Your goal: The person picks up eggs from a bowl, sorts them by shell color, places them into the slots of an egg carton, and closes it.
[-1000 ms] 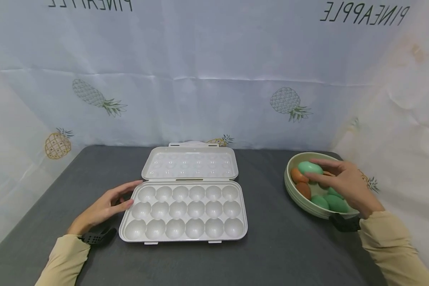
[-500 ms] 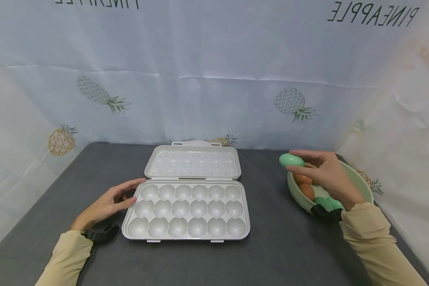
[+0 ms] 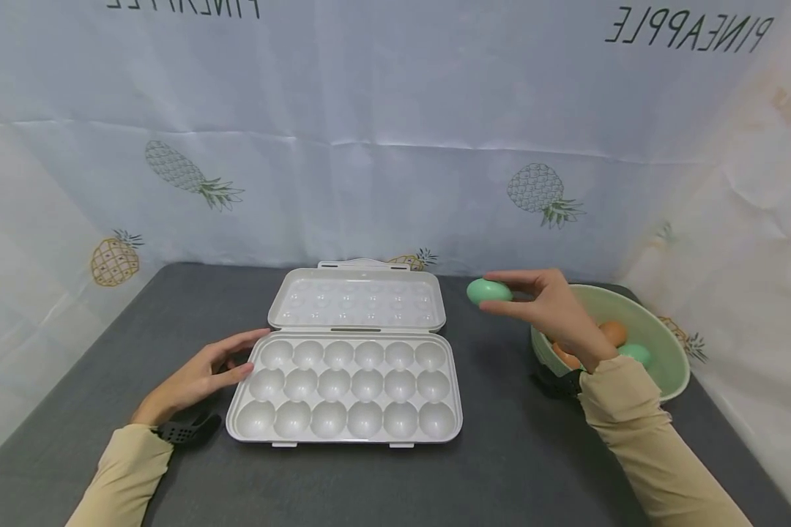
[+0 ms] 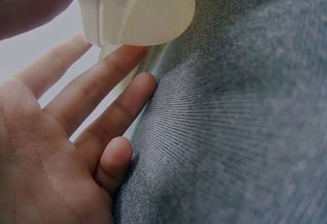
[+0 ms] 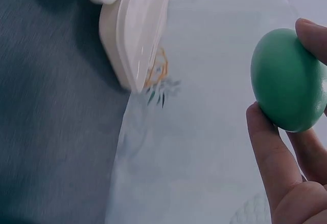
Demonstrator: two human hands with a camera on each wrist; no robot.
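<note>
Pineapple-print backdrop (image 3: 369, 146) behind, dark grey table (image 3: 501, 454), open white egg tray (image 3: 346, 388) with bare cups, left hand (image 3: 194, 377) flat at its 9 o'clock edge, fingers straight, pale green bowl (image 3: 659, 322) at tray's 3 o'clock, right hand (image 3: 550, 307) fingertips pinching smooth green egg (image 3: 489, 291) in air between tray lid and bowl.

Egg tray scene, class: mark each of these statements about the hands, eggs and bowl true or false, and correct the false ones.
1. The right hand holds a green egg. True.
2. The egg tray already holds several eggs. False: every cup shown is empty.
3. The left hand rests at the tray's left edge. True.
4. The tray's lid is closed. False: it stands open behind the cups.
5. The bowl holds only green eggs. False: brown eggs lie there too.
</note>
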